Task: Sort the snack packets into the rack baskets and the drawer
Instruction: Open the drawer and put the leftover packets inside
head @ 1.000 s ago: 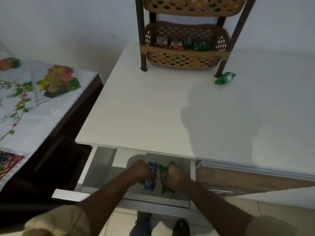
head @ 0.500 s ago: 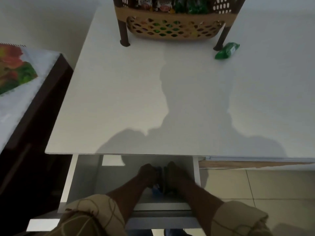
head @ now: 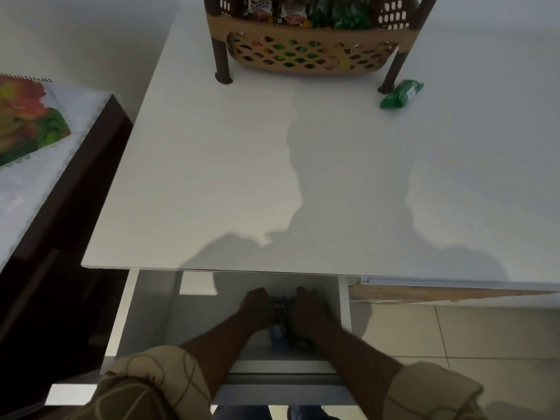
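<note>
Both hands are down inside the open white drawer (head: 151,316) under the table's front edge. My left hand (head: 257,307) and my right hand (head: 309,310) sit side by side, pressed around snack packets. A blue packet (head: 279,324) shows in the gap between them; what the right hand covers is too dark to make out. A green packet (head: 401,93) lies on the white table (head: 242,177) beside the rack's right front leg. The tan rack basket (head: 309,53) at the far edge holds red and green packets.
A dark side table (head: 75,189) with a flowered cloth (head: 27,137) stands left of the white table. The rack's dark legs (head: 222,62) rest on the tabletop. Tiled floor (head: 469,334) shows to the right of the drawer.
The view has tipped down and closer to the table. Both hands have gone deeper into the drawer with the packets, and the green packet seen in the right hand is now hidden.
</note>
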